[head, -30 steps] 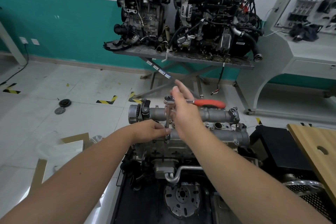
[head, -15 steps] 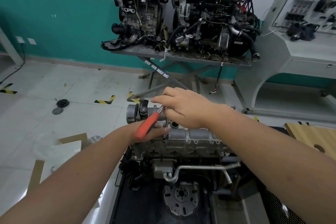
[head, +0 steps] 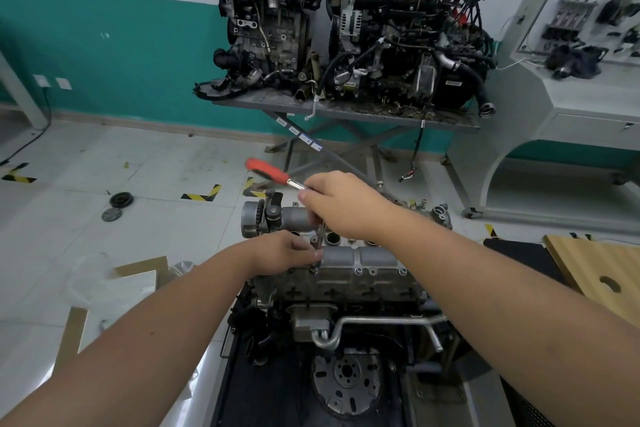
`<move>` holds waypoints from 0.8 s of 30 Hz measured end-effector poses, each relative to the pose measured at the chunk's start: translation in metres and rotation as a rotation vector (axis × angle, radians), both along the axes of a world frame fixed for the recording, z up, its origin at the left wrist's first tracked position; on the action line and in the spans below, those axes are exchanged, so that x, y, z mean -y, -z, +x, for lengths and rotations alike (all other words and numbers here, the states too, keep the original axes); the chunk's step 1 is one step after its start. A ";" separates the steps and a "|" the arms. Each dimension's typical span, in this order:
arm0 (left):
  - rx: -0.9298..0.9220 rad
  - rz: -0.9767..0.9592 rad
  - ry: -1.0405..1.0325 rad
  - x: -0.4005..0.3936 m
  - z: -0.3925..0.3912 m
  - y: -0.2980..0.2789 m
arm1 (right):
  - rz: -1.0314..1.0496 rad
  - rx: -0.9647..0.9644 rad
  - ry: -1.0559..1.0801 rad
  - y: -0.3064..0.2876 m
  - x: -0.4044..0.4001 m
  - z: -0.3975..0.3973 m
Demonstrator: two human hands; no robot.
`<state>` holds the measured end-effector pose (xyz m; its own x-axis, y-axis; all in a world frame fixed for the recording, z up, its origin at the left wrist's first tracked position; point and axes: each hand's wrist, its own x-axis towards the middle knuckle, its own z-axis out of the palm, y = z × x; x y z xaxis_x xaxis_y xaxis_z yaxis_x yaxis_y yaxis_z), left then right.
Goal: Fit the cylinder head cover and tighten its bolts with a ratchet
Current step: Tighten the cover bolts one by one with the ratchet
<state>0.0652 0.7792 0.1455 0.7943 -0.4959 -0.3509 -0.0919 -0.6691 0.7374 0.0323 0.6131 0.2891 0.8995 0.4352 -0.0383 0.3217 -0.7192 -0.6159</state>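
Note:
The grey cylinder head cover (head: 360, 258) sits on top of the engine in front of me, with small bolts along its near edge. My right hand (head: 341, 203) grips the head of a ratchet (head: 268, 170) whose red handle points up and to the left. A thin extension bar (head: 320, 243) runs down from the ratchet to a bolt at the cover's left near corner. My left hand (head: 285, 251) pinches the lower end of that bar just above the bolt.
Two other engines (head: 346, 24) stand on a metal lift table (head: 346, 113) behind. A wooden board with a hole (head: 602, 279) lies at the right. Cardboard and plastic (head: 114, 284) lie on the floor at left, near two round pulleys (head: 117, 206).
The ratchet handle has swung round: right a second ago, down-left half a second ago, now up-left. My left hand has stayed on the extension bar.

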 end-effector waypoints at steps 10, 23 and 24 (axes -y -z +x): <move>0.029 0.043 0.005 0.002 0.003 0.002 | 1.375 -0.351 0.534 0.053 -0.017 -0.009; 0.063 -0.029 0.081 -0.001 0.003 0.000 | -0.033 0.931 -0.026 0.058 0.001 0.002; 0.098 -0.028 0.071 -0.001 0.003 0.002 | -0.067 0.911 -0.048 0.054 0.001 0.001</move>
